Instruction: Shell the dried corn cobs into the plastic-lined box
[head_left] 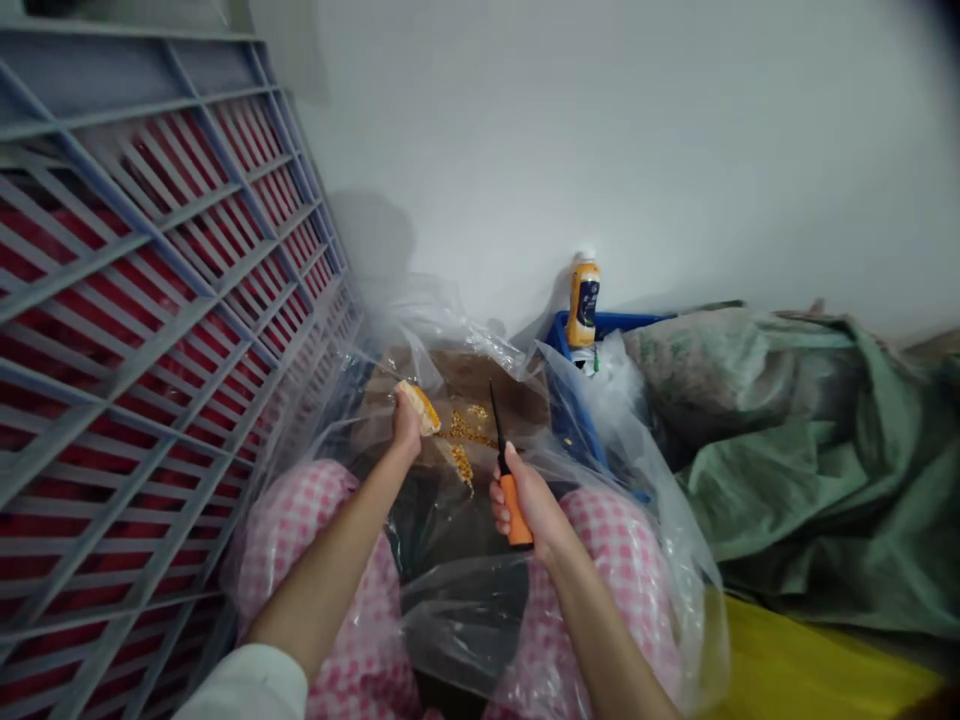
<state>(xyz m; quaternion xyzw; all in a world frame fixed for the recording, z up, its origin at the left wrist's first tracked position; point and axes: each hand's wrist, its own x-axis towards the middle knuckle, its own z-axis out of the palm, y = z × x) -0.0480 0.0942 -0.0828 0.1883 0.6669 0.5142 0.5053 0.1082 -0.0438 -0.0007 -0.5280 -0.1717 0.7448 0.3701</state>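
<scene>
Work in view looks like kernels being pried off corn by hand, judging by the tool and the loose kernels; the tip is off the corn right now, so the next move calls for bringing it onto the rows.

Nearest: white sleeve (240, 685) on the left arm, both forearms bare, reaching over pink gingham cloth (296, 530) on the lap, with a clear plastic sheet (465, 610) draped over it. Right hand (523, 500) is closed firmly around an orange-handled screwdriver (516, 510), thin dark shaft pointing up and away, tip in the air. Left hand (407, 425) is narrowly closed, fingers and thumb pinching a piece of corn cob (418, 408), yellow kernels showing, held up just beside the shaft but not touching it.

Below and between the hands, loose corn kernels (465, 432) lie in scattered patches on brown cardboard (480, 385) inside the plastic. Further out: blue crate (607, 322) behind the plastic, a bottle with orange label (583, 300) standing at its back against the white wall (600, 150). Right side: green woven sack (787, 480) heaped up, yellow sheet (810, 670) below it. Left side: gray slatted rack (150, 330) with red behind the slats.
</scene>
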